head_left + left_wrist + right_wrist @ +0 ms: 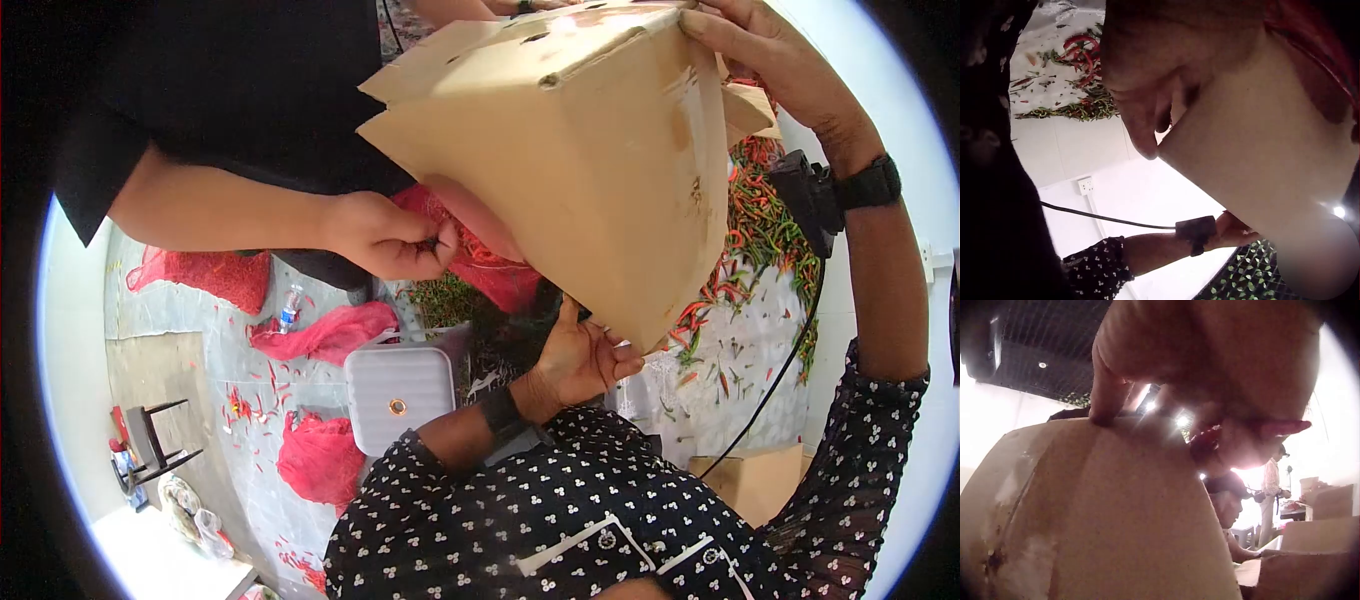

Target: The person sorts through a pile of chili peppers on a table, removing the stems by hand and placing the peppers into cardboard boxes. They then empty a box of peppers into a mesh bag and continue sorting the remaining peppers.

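A large cardboard box (630, 170) is tilted, its open end facing down and left. My right hand (755, 50) grips the box's raised edge; in the right wrist view its fingers (1107, 394) bend over the cardboard. Low on the box, my left hand (585, 360) holds the flap's corner, palm turned up, with the cardboard (1241, 131) between thumb and fingers in the left wrist view. Under the opening hangs a red mesh bag (505, 280) with red chillies inside, mostly hidden by the box. Another person's hand (385, 235) clutches the bag's rim.
Loose red and green chillies (765, 220) lie heaped at the right. Filled red mesh bags (320, 455) and a grey-white stool (400, 395) stand on the floor at left. A black cable (770, 430) runs from my right wrist. Other people and boxes (1310, 537) are beyond.
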A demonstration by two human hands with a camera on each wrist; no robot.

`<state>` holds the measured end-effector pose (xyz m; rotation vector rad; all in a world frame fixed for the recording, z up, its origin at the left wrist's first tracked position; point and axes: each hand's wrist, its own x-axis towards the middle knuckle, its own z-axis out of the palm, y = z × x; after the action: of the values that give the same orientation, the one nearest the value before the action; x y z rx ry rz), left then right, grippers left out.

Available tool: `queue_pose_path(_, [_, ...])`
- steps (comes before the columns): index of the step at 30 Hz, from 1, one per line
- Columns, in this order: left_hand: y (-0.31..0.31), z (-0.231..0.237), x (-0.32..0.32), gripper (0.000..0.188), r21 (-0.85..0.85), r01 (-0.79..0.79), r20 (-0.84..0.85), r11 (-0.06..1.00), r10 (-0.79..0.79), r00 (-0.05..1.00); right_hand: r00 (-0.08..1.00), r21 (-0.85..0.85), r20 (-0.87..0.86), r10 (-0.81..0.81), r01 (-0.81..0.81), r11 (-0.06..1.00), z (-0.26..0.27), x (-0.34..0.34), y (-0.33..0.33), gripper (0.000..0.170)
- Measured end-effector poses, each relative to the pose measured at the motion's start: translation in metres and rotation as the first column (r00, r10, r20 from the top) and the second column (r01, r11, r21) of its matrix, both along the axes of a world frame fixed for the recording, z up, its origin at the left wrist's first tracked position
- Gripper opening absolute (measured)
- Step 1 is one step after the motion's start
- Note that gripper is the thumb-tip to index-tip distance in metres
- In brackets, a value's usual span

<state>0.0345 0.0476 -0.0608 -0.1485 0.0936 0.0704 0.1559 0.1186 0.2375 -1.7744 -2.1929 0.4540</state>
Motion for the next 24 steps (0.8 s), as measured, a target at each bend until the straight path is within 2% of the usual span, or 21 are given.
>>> queue_pose_path(1, [-0.001,-0.002,0.005,0.077,0.004,0.004,-0.019,1.0,-0.004,1.0,0.997,-0.003,-0.075,-0.003,0.003,1.0,-0.004,0.009,-0.002,0.049])
queue_pose_path(5, [0.001,-0.006,0.008,0.077,0.026,-0.011,0.051,1.0,0.01,0.999,0.994,0.034,-0.108,-0.003,0.006,0.999,-0.007,0.026,0.002,0.048])
queue_pose_path(8, [-0.002,-0.014,0.012,0.078,-0.019,-0.002,0.136,1.0,0.004,0.991,0.994,0.011,-0.065,-0.092,0.093,0.996,-0.006,0.025,-0.003,0.046])
queue_pose_path(10, [-0.002,-0.012,0.013,0.08,0.019,-0.002,0.111,1.0,0.0,0.994,0.989,0.126,0.003,-0.149,0.147,0.981,-0.006,0.015,-0.013,0.045])
queue_pose_path(11, [-0.002,-0.013,0.013,0.08,0.023,0.0,0.108,1.0,-0.002,0.994,0.989,0.129,-0.001,-0.151,0.149,0.98,-0.003,0.016,-0.018,0.045])
queue_pose_path(14, [0.0,-0.015,0.016,0.082,0.058,0.008,0.143,0.998,-0.016,0.99,0.942,-0.01,-0.114,-0.316,0.317,0.948,-0.002,0.052,-0.047,0.051])
queue_pose_path(15, [-0.001,-0.019,0.02,0.082,0.095,0.007,0.148,0.995,-0.021,0.989,0.928,0.107,-0.197,-0.315,0.339,0.935,-0.013,0.081,-0.063,0.057])
queue_pose_path(17, [-0.003,-0.02,0.024,0.082,0.136,0.011,0.15,0.991,-0.032,0.988,0.889,0.192,-0.32,-0.328,0.4,0.896,-0.017,0.102,-0.095,0.062])
queue_pose_path(18, [-0.002,-0.02,0.024,0.082,0.131,0.026,0.145,0.991,-0.045,0.988,0.864,0.158,-0.358,-0.353,0.429,0.889,-0.017,0.096,-0.121,0.06])
queue_pose_path(20, [-0.001,-0.02,0.025,0.082,0.129,0.042,0.138,0.991,-0.06,0.989,0.734,0.128,-0.44,-0.517,0.621,0.773,-0.033,0.126,-0.184,0.043])
queue_pose_path(21, [0.0,-0.021,0.027,0.076,0.184,0.048,0.088,0.982,-0.065,0.994,0.688,0.09,-0.478,-0.546,0.657,0.749,-0.044,0.152,-0.23,0.042])
queue_pose_path(22, [-0.001,-0.023,0.032,0.071,0.236,0.065,0.036,0.97,-0.075,0.997,0.643,0.114,-0.461,-0.611,0.726,0.678,-0.056,0.144,-0.261,0.037])
queue_pose_path(23, [-0.001,-0.024,0.037,0.071,0.238,0.066,0.036,0.969,-0.077,0.996,0.631,0.02,-0.431,-0.644,0.721,0.693,-0.062,0.159,-0.304,0.041])
queue_pose_path(24, [-0.002,-0.029,0.046,0.066,0.348,0.013,0.018,0.937,-0.02,1.0,0.509,0.009,-0.347,-0.787,0.841,0.54,-0.069,0.145,-0.326,0.03])
